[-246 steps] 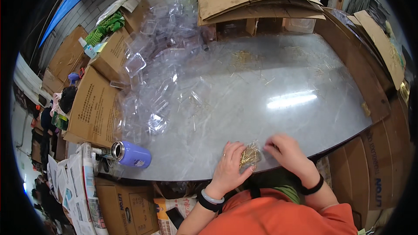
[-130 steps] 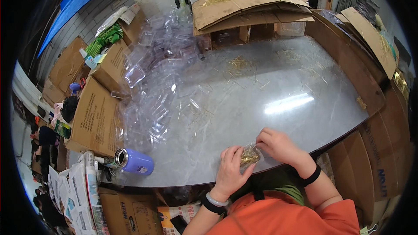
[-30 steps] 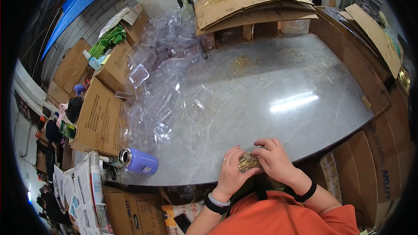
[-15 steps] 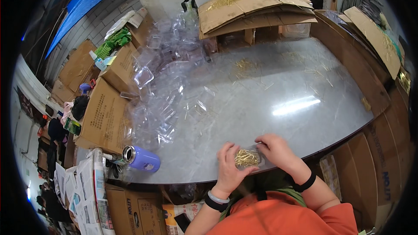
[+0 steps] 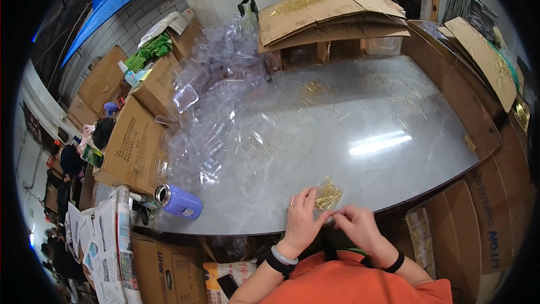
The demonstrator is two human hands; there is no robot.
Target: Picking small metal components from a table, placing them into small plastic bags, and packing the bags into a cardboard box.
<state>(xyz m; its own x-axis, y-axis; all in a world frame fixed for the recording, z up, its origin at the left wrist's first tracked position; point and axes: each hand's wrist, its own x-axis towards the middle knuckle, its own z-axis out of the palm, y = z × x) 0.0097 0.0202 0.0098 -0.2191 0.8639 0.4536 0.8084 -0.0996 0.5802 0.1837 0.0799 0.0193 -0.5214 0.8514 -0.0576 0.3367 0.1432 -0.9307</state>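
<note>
A small clear plastic box [image 5: 328, 194] full of thin gold-coloured metal pins stands near the front edge of the grey table. My left hand [image 5: 302, 218] closes along its left side, with the thumb reaching across the near side. At the near right corner, my right hand [image 5: 359, 227] pinches the box's rim between thumb and bent fingers. Whether a lid is part of what the right fingers grip is too small to tell. Loose gold pins [image 5: 314, 89] lie scattered over the far part of the tabletop.
A heap of clear plastic boxes [image 5: 216, 101] covers the table's left side. The purple bottle [image 5: 181, 202] lies tilted at the near left. Cardboard boxes [image 5: 132, 149] wall the left, and cardboard sheets [image 5: 332, 17] holding pins form a shelf at the back. Cardboard [image 5: 450, 101] also borders the right.
The box has turned and shifted slightly away from me, showing more pins. My right hand has come down from its right side to the near edge; the left still holds its side.
</note>
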